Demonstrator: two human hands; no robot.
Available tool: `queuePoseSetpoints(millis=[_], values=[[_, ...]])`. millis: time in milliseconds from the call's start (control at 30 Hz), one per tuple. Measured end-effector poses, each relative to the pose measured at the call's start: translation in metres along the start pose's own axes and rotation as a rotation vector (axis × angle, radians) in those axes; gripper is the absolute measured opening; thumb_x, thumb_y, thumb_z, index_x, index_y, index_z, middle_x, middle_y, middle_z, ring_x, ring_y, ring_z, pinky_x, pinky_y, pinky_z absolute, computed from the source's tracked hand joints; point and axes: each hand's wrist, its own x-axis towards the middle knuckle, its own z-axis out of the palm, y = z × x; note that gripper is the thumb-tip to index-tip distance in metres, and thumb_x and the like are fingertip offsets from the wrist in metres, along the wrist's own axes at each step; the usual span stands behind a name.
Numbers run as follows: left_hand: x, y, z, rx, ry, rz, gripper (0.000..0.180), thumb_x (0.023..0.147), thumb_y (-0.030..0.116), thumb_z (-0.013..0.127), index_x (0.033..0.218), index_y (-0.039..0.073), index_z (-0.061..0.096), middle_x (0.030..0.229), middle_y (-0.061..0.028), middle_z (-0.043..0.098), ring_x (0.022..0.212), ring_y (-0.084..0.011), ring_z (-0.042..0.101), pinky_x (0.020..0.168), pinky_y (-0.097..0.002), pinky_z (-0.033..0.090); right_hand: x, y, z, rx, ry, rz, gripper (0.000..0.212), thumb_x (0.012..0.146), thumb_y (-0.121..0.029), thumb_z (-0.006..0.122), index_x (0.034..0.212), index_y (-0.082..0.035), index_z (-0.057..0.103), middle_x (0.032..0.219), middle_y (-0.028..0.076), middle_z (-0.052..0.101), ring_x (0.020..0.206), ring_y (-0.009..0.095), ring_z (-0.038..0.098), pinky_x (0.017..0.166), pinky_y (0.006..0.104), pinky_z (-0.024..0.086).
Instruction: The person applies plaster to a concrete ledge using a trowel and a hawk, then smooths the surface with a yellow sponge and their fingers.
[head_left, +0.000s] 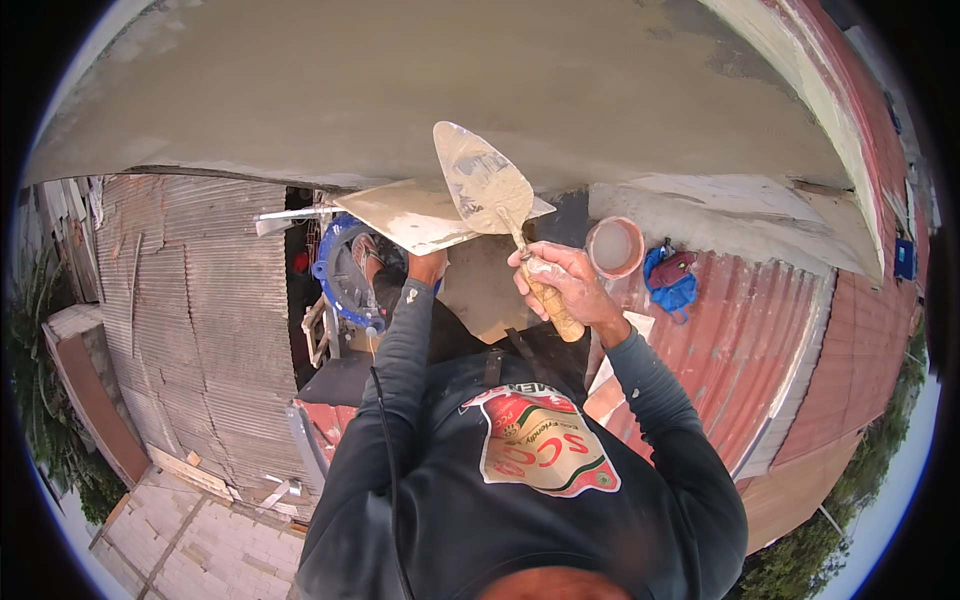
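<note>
In my right hand (568,282) is a pointed trowel (482,180), its wooden handle wrapped by my fingers. Pale wet mortar smears the blade, which tilts up to the left over a flat board, a plasterer's hawk (405,215). My left hand (428,266) is at the near edge of the hawk and supports it from below; most of its fingers are hidden under the board. Some wet mortar coats the hawk's surface. Just beyond both tools rises a grey plastered wall (400,90).
Right of my right hand stands a round bucket (590,250) with greyish liquid, beside a blue bag (672,292). A blue tub (322,270) is left of my left forearm. Corrugated roofing lies on both sides, rusty grey (200,330) and red (735,340). A cable runs down my left side.
</note>
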Motion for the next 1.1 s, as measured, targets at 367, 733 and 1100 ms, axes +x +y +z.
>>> queuePoseSetpoints(millis=[367,733,1100], values=[[0.01,0.102,0.001,-1.008,0.283,0.032,0.043,0.088,-0.006,0.064,0.127,0.002,0.049,0.12,-0.0092,0.059,0.109,-0.0251,0.061,0.093,-0.0436,0.055,-0.046,0.026,-0.01,0.812,-0.144,0.4,0.035,0.103,-0.034,0.047,0.113,-0.001,0.055,0.078,0.004,0.054,0.049,0.01,0.049,0.037,0.0238,0.04],[-0.006,0.146,0.008,-0.708,0.3,-0.089,0.046,0.084,0.007,0.08,0.121,-0.004,0.056,0.115,-0.0102,0.065,0.098,-0.0191,0.063,0.084,-0.0324,0.051,0.054,0.043,0.024,-1.047,0.656,-0.569,0.043,0.09,-0.023,0.07,0.115,0.011,0.061,0.104,0.029,0.067,0.085,0.04,0.068,0.079,0.0429,0.055],[0.023,0.142,-0.016,-0.568,0.542,-0.127,0.048,0.082,0.01,0.081,0.12,-0.009,0.058,0.114,-0.0143,0.067,0.097,-0.0206,0.064,0.087,-0.0336,0.05,0.006,0.069,0.019,-1.584,0.445,-0.721,0.03,0.088,-0.018,0.07,0.106,0.006,0.065,0.1,0.024,0.067,0.083,0.038,0.068,0.066,0.0423,0.058]])
